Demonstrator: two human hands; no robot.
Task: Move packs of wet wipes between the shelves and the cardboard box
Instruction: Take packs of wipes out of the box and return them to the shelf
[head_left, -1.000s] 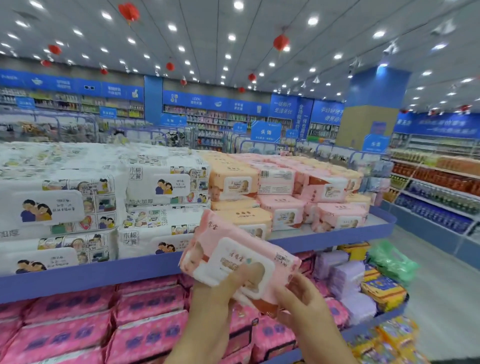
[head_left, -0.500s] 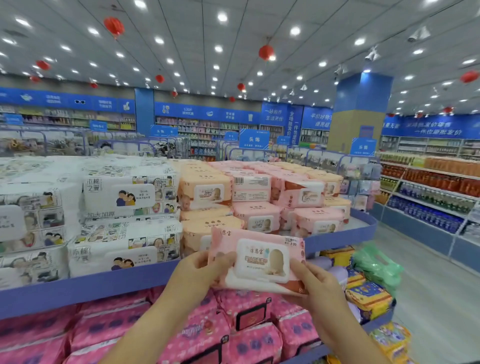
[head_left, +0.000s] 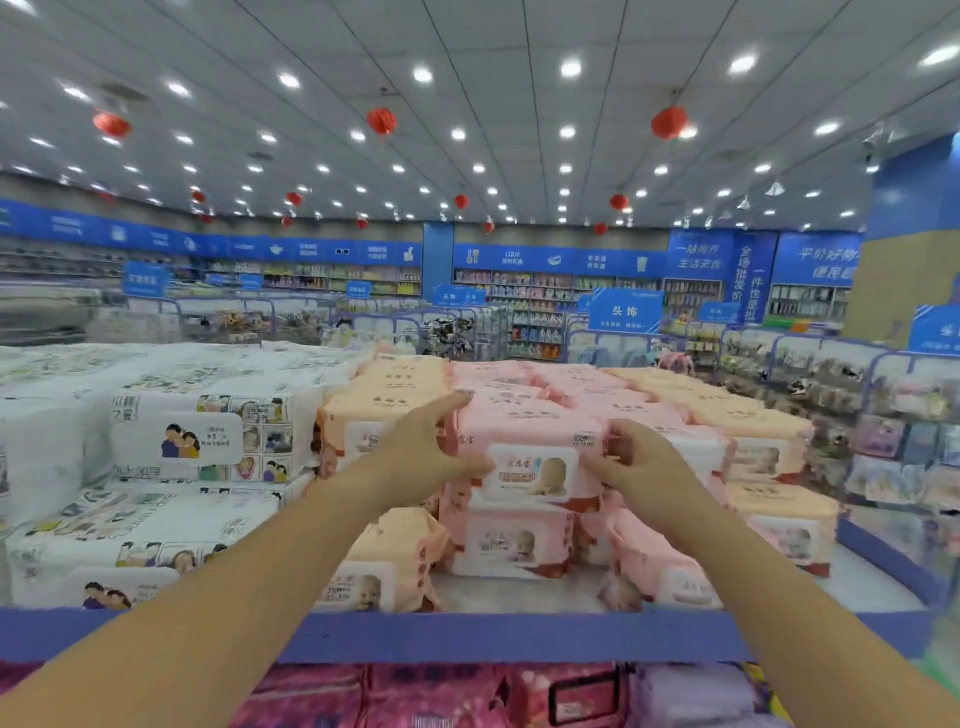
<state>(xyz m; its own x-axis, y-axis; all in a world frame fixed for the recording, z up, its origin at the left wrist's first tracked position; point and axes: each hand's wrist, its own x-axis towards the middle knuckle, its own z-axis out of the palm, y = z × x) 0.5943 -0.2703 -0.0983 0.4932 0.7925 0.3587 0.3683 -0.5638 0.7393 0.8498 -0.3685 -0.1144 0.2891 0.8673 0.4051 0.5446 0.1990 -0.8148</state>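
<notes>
Shop shelf (head_left: 519, 634), frame centre: left hand (head_left: 421, 457) and right hand (head_left: 634, 462) grip pink wipes pack (head_left: 530, 452) by its ends, likely squaring it onto matching stack (head_left: 514, 540).

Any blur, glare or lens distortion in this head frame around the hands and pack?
Head view, centre: left hand, right hand and the pink pack they grip are fairly sharp, print soft. Head view, edges: background shelves smear far left and right. Head view, top: ceiling lights blow out; the ceiling bows.

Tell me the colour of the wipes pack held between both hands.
The wet wipes pack is pale pink with a white lid; best in head view.
</notes>
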